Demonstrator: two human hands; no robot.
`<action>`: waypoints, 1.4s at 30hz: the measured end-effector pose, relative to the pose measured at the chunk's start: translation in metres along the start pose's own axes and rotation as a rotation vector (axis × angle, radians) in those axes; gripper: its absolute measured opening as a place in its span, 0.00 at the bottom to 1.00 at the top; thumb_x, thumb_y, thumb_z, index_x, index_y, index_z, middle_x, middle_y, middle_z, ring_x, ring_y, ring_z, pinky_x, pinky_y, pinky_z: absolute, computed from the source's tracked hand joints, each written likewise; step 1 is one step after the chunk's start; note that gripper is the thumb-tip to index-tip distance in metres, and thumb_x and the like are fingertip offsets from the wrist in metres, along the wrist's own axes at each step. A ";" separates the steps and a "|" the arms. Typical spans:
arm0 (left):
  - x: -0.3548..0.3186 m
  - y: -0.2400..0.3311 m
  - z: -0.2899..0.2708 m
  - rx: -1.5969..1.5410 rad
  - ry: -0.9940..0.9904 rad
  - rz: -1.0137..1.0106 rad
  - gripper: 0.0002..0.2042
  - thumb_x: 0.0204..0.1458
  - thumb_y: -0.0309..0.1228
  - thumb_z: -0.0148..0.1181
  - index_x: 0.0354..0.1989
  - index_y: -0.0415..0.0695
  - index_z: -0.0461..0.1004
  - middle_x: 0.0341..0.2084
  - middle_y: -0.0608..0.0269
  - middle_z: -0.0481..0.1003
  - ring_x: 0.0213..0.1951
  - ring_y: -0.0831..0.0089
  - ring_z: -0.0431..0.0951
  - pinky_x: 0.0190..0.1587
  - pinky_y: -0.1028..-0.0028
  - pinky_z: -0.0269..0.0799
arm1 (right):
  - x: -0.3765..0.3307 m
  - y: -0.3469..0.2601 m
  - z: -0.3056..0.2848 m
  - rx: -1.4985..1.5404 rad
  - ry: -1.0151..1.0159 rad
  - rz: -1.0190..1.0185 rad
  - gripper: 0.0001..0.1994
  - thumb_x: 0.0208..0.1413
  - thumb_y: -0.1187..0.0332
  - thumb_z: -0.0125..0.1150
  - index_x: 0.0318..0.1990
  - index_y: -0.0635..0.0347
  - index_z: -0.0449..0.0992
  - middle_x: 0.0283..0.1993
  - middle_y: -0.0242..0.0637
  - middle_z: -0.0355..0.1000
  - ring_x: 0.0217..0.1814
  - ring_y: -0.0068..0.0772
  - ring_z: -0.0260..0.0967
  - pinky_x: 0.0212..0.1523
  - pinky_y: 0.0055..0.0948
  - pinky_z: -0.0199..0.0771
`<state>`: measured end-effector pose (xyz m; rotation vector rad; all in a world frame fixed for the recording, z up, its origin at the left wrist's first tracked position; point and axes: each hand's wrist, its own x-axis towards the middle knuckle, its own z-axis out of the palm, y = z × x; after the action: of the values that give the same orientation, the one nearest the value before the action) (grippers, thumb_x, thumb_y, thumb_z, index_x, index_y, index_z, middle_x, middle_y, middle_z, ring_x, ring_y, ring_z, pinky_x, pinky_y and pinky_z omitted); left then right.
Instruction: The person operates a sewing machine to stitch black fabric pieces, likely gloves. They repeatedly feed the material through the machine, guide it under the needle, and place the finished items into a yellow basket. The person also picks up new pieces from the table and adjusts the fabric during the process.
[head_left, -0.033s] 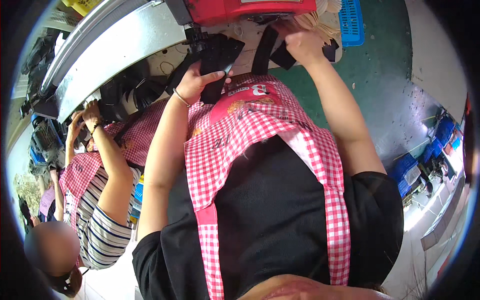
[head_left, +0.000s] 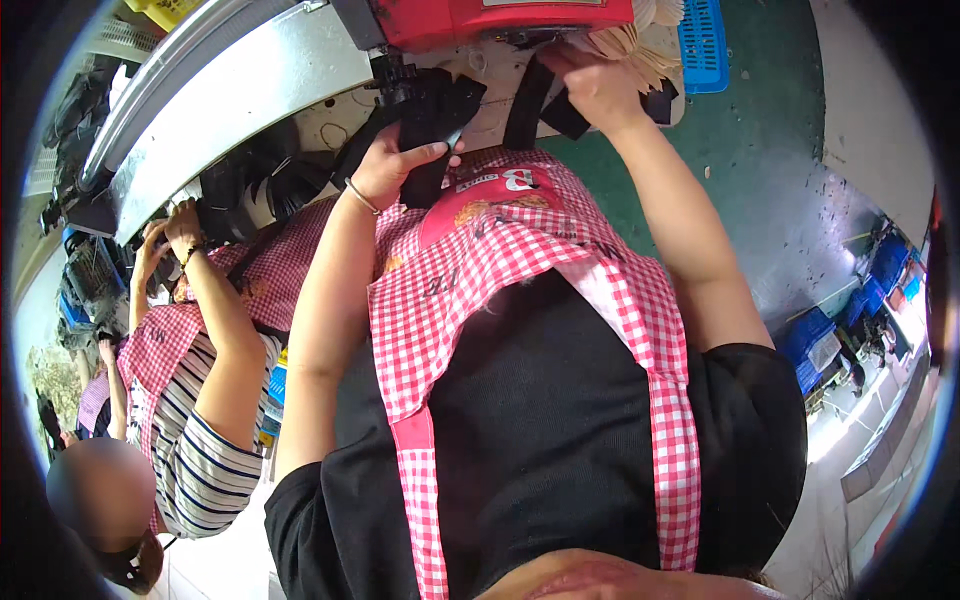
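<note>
My left hand [head_left: 393,165] is closed on a flat black piece of material [head_left: 438,120], thumb on top, beside the black fitting of a red machine [head_left: 500,18]. The piece hangs down in front of my checked apron [head_left: 480,235]. To the right, my right hand [head_left: 598,92] is bent over with its fingertips at the upper end of a black strip [head_left: 524,108], seemingly pinching it; the fingertips are partly in shadow. Another black piece [head_left: 565,117] lies under this hand. A bundle of beige strips [head_left: 630,50] fans out just behind it.
A blue basket [head_left: 703,45] stands at the far right of the worktop. Black pieces [head_left: 290,190] are heaped left of my left arm, under a curved pale panel [head_left: 235,90]. A co-worker's hands [head_left: 172,235] work at the left. Blue crates [head_left: 808,340] sit at the right.
My right hand has shifted slightly left, its fingers now at the top of the black strip. The black piece in my left hand has barely moved.
</note>
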<state>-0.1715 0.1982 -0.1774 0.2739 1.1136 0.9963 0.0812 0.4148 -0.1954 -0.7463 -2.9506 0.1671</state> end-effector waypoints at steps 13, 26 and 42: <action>-0.007 -0.006 -0.006 -0.079 0.048 0.055 0.23 0.57 0.17 0.55 0.63 0.36 0.65 0.47 0.48 0.80 0.44 0.61 0.83 0.48 0.65 0.80 | -0.003 0.006 0.022 0.244 -0.123 -0.293 0.13 0.54 0.70 0.60 0.48 0.49 0.79 0.54 0.33 0.76 0.55 0.44 0.75 0.51 0.41 0.78; 0.036 -0.006 0.010 0.059 -0.100 -0.050 0.24 0.53 0.29 0.71 0.58 0.38 0.70 0.45 0.58 0.78 0.42 0.70 0.80 0.49 0.66 0.78 | 0.026 -0.069 -0.041 0.481 0.126 -0.430 0.07 0.48 0.69 0.60 0.36 0.56 0.77 0.34 0.30 0.74 0.39 0.35 0.74 0.36 0.33 0.79; 0.007 0.005 -0.020 -0.102 0.035 -0.074 0.17 0.54 0.22 0.68 0.52 0.37 0.74 0.39 0.58 0.81 0.37 0.67 0.83 0.42 0.70 0.81 | 0.004 -0.062 -0.042 0.426 0.428 -0.477 0.12 0.45 0.69 0.63 0.40 0.53 0.77 0.45 0.36 0.76 0.47 0.40 0.78 0.44 0.34 0.83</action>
<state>-0.1904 0.2014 -0.1878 0.1324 1.0929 0.9917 0.0537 0.3658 -0.1455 -0.0091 -2.4634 0.5009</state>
